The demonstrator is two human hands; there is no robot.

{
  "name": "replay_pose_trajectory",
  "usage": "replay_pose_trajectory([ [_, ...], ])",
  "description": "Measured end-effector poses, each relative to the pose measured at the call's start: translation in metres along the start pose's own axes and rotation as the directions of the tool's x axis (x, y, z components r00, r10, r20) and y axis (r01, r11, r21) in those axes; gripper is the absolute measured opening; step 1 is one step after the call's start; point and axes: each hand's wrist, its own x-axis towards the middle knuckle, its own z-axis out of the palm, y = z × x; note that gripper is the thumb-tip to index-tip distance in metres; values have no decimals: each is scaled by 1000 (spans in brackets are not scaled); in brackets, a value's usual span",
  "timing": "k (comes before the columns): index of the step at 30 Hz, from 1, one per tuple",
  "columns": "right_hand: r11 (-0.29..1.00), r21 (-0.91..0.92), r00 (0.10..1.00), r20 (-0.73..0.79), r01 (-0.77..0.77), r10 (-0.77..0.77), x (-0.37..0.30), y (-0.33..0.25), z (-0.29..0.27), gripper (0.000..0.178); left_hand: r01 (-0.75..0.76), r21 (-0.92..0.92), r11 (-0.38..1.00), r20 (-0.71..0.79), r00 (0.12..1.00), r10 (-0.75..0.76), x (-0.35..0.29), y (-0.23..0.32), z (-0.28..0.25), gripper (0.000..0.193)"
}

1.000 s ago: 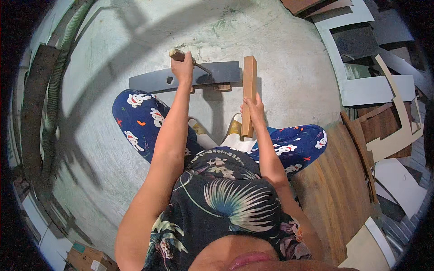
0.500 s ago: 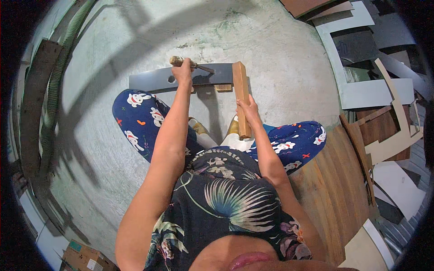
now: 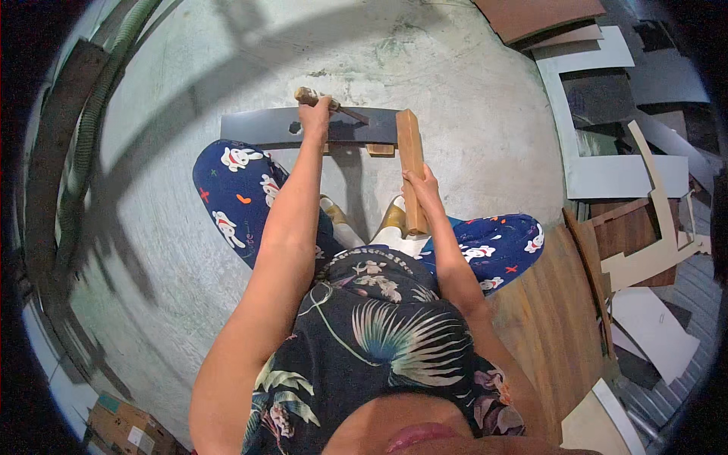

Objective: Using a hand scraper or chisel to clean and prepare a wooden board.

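Observation:
My left hand is closed round a chisel with a worn wooden handle. Its metal blade slants to the right, over a long dark grey board. A dark hole shows in the board just left of my fingers. Gripped near its lower end by my right hand is a square wooden bar, whose far end lies at the board's right end; whether they touch I cannot tell. A small wooden block shows under the board's near edge.
My bent legs and feet frame the space before the board on the concrete floor. Cut panels and scraps are heaped at right. A ribbed hose and dark beam run along the left; a cardboard box stands at lower left.
The whole view has shifted slightly. My left hand and the chisel sit a little closer to the bar, farther from the hole. Both hands keep their grips.

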Motion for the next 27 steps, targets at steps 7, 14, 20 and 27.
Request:
replay_pose_trajectory([
  [7, 852, -331, 912, 95, 406, -399, -16, -143, 6, 67, 1, 85, 996, 38, 999, -4, -4, 6, 1, 22],
  [14, 572, -382, 685, 320, 726, -655, -37, -277, 53, 79, -19, 65, 998, 51, 999, 16, -8, 9, 9, 24],
  [20, 225, -708, 742, 623, 670, -247, -3, -282, 85, 82, -594, 191, 782, 131, 805, 579, -10, -17, 17, 32],
  [27, 380, -605, 710, 528, 699, -465, -19, -287, 54, 78, -148, 91, 985, 221, 967, 125, -9, 4, 15, 36],
])
